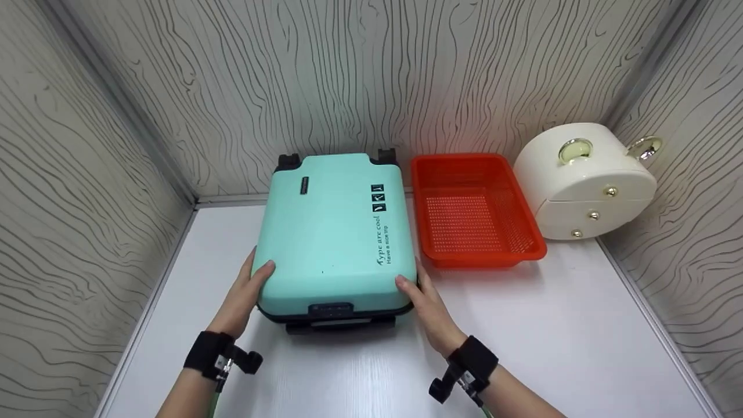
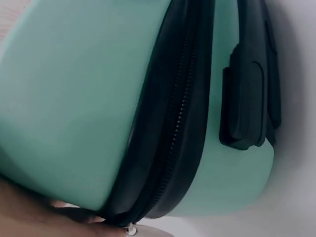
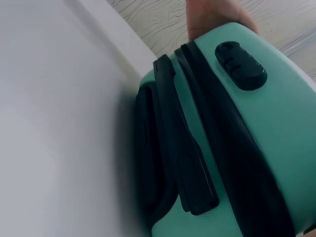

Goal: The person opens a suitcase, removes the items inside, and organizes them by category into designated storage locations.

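A mint-green hard-shell suitcase lies flat, its wheels toward the back wall and its dark carry handle facing me. My left hand grips its near left corner, thumb over the top shell and fingers along the side. On the opposite corner, my right hand holds it the same way, most fingers hidden by the shell. Fingers of the left hand lie by the black zipper seam in the left wrist view. A black combination lock sits on the front edge.
Right of the suitcase stands a red plastic basket with perforated sides. Beside it is a cream rounded case with gold knobs and ring handles. Wood-grain panels enclose the white table at the back and both sides.
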A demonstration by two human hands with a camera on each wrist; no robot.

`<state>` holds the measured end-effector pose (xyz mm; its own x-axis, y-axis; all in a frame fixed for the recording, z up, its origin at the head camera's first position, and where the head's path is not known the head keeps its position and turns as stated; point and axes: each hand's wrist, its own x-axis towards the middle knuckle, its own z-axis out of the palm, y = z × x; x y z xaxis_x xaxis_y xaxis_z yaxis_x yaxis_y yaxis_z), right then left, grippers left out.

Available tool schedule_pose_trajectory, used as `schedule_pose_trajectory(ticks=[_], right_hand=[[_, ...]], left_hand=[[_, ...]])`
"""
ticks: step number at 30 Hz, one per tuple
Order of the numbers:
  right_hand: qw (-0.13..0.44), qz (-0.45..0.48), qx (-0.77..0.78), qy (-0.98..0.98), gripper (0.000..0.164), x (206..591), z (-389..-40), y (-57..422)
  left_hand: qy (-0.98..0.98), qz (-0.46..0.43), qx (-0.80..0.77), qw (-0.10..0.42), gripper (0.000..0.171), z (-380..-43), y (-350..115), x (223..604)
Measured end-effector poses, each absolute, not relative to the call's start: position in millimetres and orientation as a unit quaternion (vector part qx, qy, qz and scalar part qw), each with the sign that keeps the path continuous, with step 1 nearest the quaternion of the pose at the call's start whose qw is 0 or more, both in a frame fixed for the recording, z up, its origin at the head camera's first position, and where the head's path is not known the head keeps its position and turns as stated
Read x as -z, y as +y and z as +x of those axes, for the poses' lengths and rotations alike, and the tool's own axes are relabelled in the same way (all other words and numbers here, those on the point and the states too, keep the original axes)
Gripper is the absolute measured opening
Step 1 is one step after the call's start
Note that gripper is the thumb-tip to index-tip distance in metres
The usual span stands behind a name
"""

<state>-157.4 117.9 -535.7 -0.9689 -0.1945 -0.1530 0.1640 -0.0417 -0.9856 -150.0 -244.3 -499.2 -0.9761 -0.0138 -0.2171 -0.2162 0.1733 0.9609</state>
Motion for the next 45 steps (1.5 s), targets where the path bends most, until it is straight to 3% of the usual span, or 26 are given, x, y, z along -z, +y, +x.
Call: schedule_pose_trajectory(ticks=[14,21,32,38,45], right_hand=[[0.127,-0.026,0.708,0.694,0.084,534,-188,133],[0.121,-0.027,0.694,0.709,0.085,525,-200,131],[0.066,-0.015,0.639,0.766,0.075,507,-215,121],[0.052,-0.039,0.635,0.77,0.077,505,-205,119],[-0.048,-0.158,0.511,0.844,0.084,503,-158,104]], left_hand=[[0.74,-0.119,-0.662,0.033,0.092,-104,-207,499],[0.724,-0.153,-0.671,0.046,0.096,-91,-193,495],[0.697,-0.169,-0.696,0.045,0.102,-80,-174,493],[0.711,-0.182,-0.678,0.041,0.104,-94,-195,486],[0.728,-0.209,-0.651,0.043,0.108,-155,-265,487]])
